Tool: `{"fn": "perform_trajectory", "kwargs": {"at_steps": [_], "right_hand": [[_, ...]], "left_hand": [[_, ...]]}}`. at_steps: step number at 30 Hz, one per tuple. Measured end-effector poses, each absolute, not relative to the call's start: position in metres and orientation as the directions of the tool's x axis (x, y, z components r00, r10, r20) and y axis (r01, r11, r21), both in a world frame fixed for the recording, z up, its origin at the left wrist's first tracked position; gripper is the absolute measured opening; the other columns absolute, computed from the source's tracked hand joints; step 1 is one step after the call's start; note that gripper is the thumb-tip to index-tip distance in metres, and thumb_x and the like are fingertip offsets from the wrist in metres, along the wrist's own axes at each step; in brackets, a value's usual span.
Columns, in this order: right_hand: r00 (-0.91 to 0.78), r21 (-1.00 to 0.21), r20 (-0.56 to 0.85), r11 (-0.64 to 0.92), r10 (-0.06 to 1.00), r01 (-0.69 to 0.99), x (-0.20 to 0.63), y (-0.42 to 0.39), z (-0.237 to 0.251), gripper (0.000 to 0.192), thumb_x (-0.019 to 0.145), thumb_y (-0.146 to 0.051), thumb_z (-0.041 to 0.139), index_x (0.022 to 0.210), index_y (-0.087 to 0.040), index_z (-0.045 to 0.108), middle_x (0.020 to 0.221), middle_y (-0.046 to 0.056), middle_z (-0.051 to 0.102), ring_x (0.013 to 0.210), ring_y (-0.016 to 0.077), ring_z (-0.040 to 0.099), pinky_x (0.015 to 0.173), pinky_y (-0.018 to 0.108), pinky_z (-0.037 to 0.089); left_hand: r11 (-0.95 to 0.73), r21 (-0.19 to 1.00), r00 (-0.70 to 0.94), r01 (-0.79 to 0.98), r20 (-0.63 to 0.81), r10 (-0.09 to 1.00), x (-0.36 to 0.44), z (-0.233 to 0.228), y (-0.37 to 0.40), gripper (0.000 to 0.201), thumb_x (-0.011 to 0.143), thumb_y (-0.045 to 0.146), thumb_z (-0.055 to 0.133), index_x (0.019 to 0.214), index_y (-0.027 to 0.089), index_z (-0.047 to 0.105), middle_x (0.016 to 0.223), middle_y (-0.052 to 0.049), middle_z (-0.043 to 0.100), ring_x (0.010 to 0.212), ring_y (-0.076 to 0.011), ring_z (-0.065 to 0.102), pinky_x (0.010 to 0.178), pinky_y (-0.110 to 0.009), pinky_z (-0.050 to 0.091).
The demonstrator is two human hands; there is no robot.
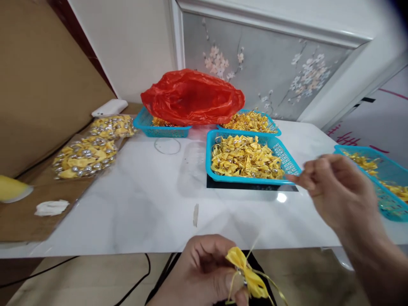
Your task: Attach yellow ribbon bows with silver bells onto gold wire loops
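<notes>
My left hand (204, 272) sits low at the near edge, below the white table (143, 199), fingers curled round a yellow ribbon bow (247, 274), thumb pressing its knotted middle. Thin gold strands trail from the bow, down and to the right. My right hand (338, 191) is raised over the table's right side, fingers pinched narrow; motion blur, so I cannot tell if anything is between the tips. It hangs just beside the near right corner of a blue basket (287, 159) full of yellow bows. Another blue basket (387, 168) lies far right, partly behind that hand. Two more baskets sit farther back, one under a red plastic bag (191, 97). Left, on brown cardboard (19, 221), clear packs of bows with silver beads (84, 157).
</notes>
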State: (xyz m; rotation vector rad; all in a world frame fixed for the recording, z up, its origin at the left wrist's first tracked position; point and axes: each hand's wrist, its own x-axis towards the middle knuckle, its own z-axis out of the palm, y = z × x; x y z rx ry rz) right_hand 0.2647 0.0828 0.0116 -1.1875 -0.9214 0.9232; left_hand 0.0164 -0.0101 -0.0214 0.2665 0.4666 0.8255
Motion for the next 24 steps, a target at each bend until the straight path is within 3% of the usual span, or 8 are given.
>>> {"fn": "perform_trajectory", "kwargs": {"at_steps": [2, 6, 8, 12, 18, 24], "right_hand": [[0.429, -0.988, 0.135, 0.156, 0.893, -0.012, 0.286, 0.078, 0.016, 0.011, 0.089, -0.021, 0.067, 0.082, -0.019, 0.058, 0.074, -0.004, 0.06, 0.052, 0.0031, 0.051, 0.086, 0.039, 0.055], [0.495, -0.996, 0.091, 0.078, 0.864, 0.048, 0.319, 0.071, 0.013, 0.011, 0.089, -0.02, 0.062, 0.078, -0.018, 0.061, 0.072, -0.006, 0.06, 0.053, 0.0028, 0.054, 0.09, 0.043, 0.051], [0.547, -0.996, 0.085, 0.05, 0.833, 0.079, 0.329, 0.068, 0.01, 0.005, 0.087, -0.017, 0.064, 0.084, -0.021, 0.063, 0.071, -0.006, 0.062, 0.056, 0.0034, 0.058, 0.089, 0.04, 0.052], [0.64, -0.989, 0.077, -0.021, 0.765, 0.144, 0.343, 0.061, 0.004, 0.019, 0.083, -0.013, 0.068, 0.097, -0.025, 0.064, 0.076, -0.004, 0.067, 0.071, 0.01, 0.07, 0.08, 0.031, 0.054], [0.643, -0.975, 0.071, -0.082, 0.763, 0.206, 0.359, 0.056, -0.005, 0.013, 0.081, -0.017, 0.068, 0.092, -0.021, 0.062, 0.068, -0.003, 0.064, 0.068, 0.0129, 0.071, 0.077, 0.03, 0.057], [0.681, -0.94, 0.131, -0.128, 0.721, 0.316, 0.373, 0.057, -0.018, 0.031, 0.063, -0.021, 0.069, 0.09, -0.019, 0.055, 0.066, -0.003, 0.065, 0.054, 0.0121, 0.066, 0.056, 0.015, 0.059]], "left_hand": [[0.668, 0.371, 0.583, -0.645, -0.326, 0.744, 0.018, -0.02, -0.01, 0.016, 0.07, 0.019, 0.087, 0.082, 0.016, 0.077, 0.071, -0.002, 0.077, 0.056, -0.0065, 0.07, 0.056, -0.011, 0.056], [0.69, 0.34, 0.597, -0.639, -0.346, 0.724, 0.02, -0.019, -0.009, 0.015, 0.07, 0.02, 0.087, 0.079, 0.016, 0.076, 0.069, -0.001, 0.077, 0.054, -0.0073, 0.07, 0.054, -0.013, 0.058], [0.685, 0.326, 0.601, -0.652, -0.329, 0.729, 0.019, -0.02, -0.009, 0.014, 0.072, 0.02, 0.086, 0.082, 0.018, 0.076, 0.07, -0.001, 0.077, 0.055, -0.0077, 0.071, 0.055, -0.013, 0.058], [0.693, 0.319, 0.604, -0.647, -0.339, 0.721, 0.017, -0.016, -0.01, 0.015, 0.074, 0.019, 0.085, 0.086, 0.016, 0.076, 0.072, -0.002, 0.078, 0.06, -0.008, 0.072, 0.059, -0.014, 0.06], [0.709, 0.329, 0.613, -0.623, -0.358, 0.704, 0.018, -0.009, -0.007, 0.017, 0.071, 0.022, 0.086, 0.084, 0.016, 0.078, 0.071, -0.001, 0.078, 0.059, -0.0073, 0.072, 0.058, -0.013, 0.059], [0.729, 0.325, 0.618, -0.603, -0.388, 0.684, 0.017, -0.009, -0.007, 0.017, 0.069, 0.022, 0.088, 0.081, 0.015, 0.078, 0.07, -0.003, 0.078, 0.057, -0.0082, 0.072, 0.057, -0.014, 0.059]]}}
